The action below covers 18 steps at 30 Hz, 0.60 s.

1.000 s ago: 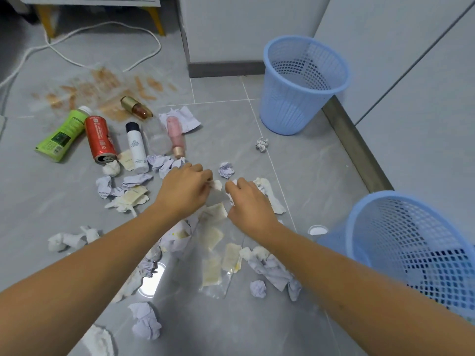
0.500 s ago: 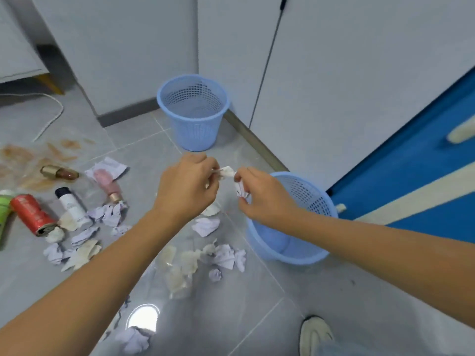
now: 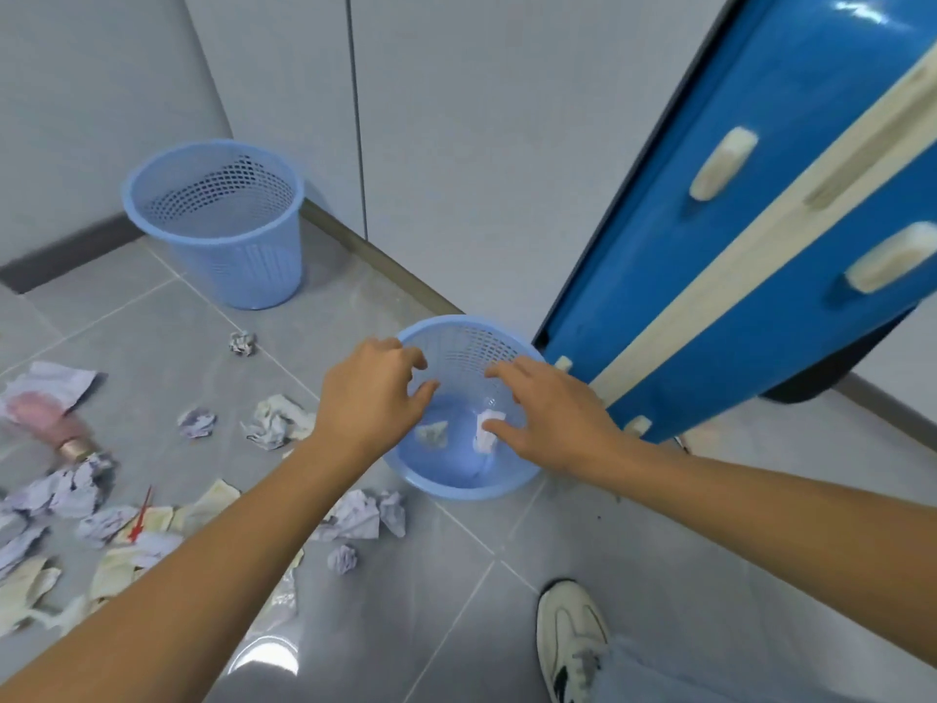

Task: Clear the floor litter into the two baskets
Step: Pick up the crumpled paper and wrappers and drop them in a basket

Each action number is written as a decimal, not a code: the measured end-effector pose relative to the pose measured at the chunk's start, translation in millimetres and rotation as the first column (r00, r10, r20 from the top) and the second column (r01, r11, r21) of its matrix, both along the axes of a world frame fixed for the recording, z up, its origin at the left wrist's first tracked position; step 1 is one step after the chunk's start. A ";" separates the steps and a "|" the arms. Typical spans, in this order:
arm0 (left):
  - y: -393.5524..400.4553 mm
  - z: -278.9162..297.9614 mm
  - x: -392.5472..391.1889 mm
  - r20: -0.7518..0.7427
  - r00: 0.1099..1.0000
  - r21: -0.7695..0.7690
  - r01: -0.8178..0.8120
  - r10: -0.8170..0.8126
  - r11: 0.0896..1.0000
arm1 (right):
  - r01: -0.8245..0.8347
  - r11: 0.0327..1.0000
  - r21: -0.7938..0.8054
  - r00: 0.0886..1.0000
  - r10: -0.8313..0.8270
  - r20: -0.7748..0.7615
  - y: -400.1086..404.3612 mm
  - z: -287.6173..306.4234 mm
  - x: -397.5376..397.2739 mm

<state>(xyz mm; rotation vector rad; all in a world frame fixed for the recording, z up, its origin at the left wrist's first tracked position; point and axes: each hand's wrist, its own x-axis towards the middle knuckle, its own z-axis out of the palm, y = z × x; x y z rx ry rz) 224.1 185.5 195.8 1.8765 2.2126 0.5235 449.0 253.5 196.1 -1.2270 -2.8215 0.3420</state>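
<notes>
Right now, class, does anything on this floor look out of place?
Yes. Crumpled paper scraps lie strewn across the grey floor left of the near basket, and a pink bottle lies tipped on its side among them.

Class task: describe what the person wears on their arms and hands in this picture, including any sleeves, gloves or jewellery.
Nothing shows on them. Both forearms are bare, with no sleeve in view. The left hand and right hand wear no gloves, rings, watch or bands.

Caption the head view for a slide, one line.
Both hands, left and right, open over the near blue basket as two paper scraps drop in; crumpled paper litters the floor.
</notes>
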 end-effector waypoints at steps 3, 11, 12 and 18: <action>-5.5 -11.9 -8.6 -0.017 0.998 0.000 -0.058 0.058 0.998 | 0.102 0.992 0.071 0.993 -0.106 0.057 13.0 -8.1 13.6; -14.7 -48.4 -28.6 0.103 0.975 -0.221 -0.171 0.197 0.960 | 0.358 0.901 -0.244 0.933 -0.336 0.129 47.0 -36.3 18.6; -13.9 -52.0 -28.9 0.129 0.969 -0.214 -0.181 0.211 0.960 | 0.357 0.898 -0.258 0.934 -0.341 0.109 47.9 -38.1 16.6; -9.6 -58.1 -61.7 0.230 0.919 -0.092 -0.306 0.319 0.948 | 0.279 0.932 -0.233 0.957 -0.291 -0.016 61.7 -25.6 -24.5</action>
